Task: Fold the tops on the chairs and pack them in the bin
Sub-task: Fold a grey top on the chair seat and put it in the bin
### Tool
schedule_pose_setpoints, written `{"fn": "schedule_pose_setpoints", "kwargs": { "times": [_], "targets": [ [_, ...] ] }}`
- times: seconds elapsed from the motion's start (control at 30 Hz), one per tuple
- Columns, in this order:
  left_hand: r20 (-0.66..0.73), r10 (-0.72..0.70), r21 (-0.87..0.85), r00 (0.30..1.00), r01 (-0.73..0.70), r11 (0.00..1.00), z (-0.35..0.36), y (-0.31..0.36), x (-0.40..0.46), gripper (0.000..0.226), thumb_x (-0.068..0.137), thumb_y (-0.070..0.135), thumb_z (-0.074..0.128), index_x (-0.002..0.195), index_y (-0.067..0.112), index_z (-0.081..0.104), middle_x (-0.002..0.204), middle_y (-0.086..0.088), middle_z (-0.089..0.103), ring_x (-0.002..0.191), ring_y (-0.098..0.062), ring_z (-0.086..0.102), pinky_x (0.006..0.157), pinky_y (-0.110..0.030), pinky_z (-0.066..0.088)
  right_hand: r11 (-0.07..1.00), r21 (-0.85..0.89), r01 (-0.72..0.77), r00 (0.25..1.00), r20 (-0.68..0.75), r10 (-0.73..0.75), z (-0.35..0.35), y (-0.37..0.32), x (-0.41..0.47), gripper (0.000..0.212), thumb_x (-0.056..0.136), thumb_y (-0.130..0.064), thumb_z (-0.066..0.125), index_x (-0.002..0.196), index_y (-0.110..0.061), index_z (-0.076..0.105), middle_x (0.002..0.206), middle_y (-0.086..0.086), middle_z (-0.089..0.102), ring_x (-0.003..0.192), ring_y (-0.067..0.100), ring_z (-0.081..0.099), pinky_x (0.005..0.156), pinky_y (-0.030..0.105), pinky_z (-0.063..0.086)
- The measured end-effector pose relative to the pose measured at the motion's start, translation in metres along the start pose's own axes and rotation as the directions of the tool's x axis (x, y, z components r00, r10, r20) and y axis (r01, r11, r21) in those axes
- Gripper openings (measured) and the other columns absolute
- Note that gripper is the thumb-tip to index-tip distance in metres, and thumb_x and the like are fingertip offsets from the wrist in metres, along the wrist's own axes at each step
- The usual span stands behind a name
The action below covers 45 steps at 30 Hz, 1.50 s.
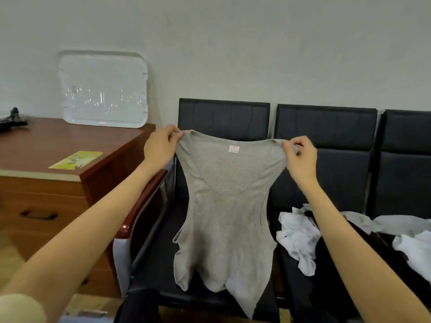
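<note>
Now grey tank top [227, 220] hangs vertically, neckline up, hem down.

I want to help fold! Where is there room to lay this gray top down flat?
The seat of the chair under the gray top, held up by the left hand and right hand, looks bare. The wooden cabinet top is mostly bare beside the yellow paper. The next seats are crowded with white tops.

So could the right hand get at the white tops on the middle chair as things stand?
Probably not right away: the right hand pinches a strap of the grey tank top. The white tops lie uncovered just below that arm, so once freed, likely yes.
</note>
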<state>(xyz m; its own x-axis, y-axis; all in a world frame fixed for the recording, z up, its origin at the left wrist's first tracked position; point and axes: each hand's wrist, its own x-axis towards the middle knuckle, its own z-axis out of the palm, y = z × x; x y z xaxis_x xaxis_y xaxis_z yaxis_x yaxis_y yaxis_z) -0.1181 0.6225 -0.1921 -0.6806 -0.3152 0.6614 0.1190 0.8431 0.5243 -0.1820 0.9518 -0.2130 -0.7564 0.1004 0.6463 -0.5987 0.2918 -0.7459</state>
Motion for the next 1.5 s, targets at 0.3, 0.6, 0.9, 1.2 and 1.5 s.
{"fn": "schedule_pose_setpoints", "kwargs": {
  "times": [0.3, 0.6, 0.9, 1.2, 1.5],
  "targets": [
    [0.406, -0.291, -0.272, 0.866, 0.418, 0.867, 0.089, -0.063, -0.079, 0.013, 0.098, 0.016, 0.054, 0.091, 0.006, 0.060, 0.071, -0.011, 0.065, 0.049, -0.016, 0.066, 0.044, -0.026, 0.050, 0.943, -0.022, -0.332, 0.918, 0.224, 0.328, 0.018, 0.110, -0.086, 0.016, 0.097, -0.015, 0.056, 0.084, -0.011, 0.047, 0.065, 0.010, 0.060, 0.043, 0.018, 0.061, 0.035, 0.024, 0.041],
    [0.414, -0.441, -0.492, 0.796, 0.604, 0.627, 0.197, -0.108, -0.056, 0.012, 0.099, 0.011, 0.050, 0.093, 0.005, 0.059, 0.094, -0.013, 0.068, 0.086, -0.023, 0.071, 0.084, -0.036, 0.058, 0.926, 0.033, -0.376, 0.921, 0.118, 0.370, 0.080, 0.196, -0.059, 0.016, 0.099, -0.025, 0.052, 0.084, -0.030, 0.048, 0.089, 0.011, 0.063, 0.085, 0.027, 0.070, 0.079, 0.047, 0.058],
    [0.254, -0.452, -0.392, 0.855, 0.518, 0.760, 0.299, -0.163, 0.032, 0.011, 0.097, 0.012, 0.052, 0.090, 0.013, 0.061, 0.090, 0.000, 0.064, 0.082, -0.010, 0.068, 0.082, -0.029, 0.057, 0.950, -0.004, -0.311, 0.950, -0.035, 0.310, 0.171, 0.290, 0.006, 0.013, 0.099, -0.022, 0.052, 0.087, -0.020, 0.046, 0.090, 0.006, 0.063, 0.085, 0.026, 0.067, 0.077, 0.033, 0.054],
    [0.471, -0.587, -0.117, 0.658, 0.706, 0.698, 0.381, -0.221, 0.012, 0.030, 0.095, 0.017, 0.057, 0.125, 0.012, 0.054, 0.116, -0.007, 0.059, 0.102, -0.023, 0.064, 0.091, -0.038, 0.054, 0.692, -0.155, -0.705, 0.679, 0.136, 0.721, 0.218, 0.402, -0.013, 0.033, 0.092, -0.019, 0.063, 0.117, -0.006, 0.045, 0.102, 0.006, 0.053, 0.102, 0.031, 0.062, 0.089, 0.048, 0.053],
    [0.547, -0.691, 0.289, 0.472, 0.669, 0.685, 0.329, -0.225, -0.114, 0.029, 0.093, 0.041, 0.059, 0.086, 0.012, 0.060, 0.085, -0.005, 0.060, 0.094, -0.026, 0.062, 0.084, -0.037, 0.050, 0.635, -0.534, -0.558, 0.632, 0.222, 0.742, 0.149, 0.387, -0.099, 0.039, 0.088, -0.026, 0.068, 0.114, 0.000, 0.058, 0.109, 0.020, 0.062, 0.107, 0.033, 0.058, 0.089, 0.034, 0.044]
  ]
}}
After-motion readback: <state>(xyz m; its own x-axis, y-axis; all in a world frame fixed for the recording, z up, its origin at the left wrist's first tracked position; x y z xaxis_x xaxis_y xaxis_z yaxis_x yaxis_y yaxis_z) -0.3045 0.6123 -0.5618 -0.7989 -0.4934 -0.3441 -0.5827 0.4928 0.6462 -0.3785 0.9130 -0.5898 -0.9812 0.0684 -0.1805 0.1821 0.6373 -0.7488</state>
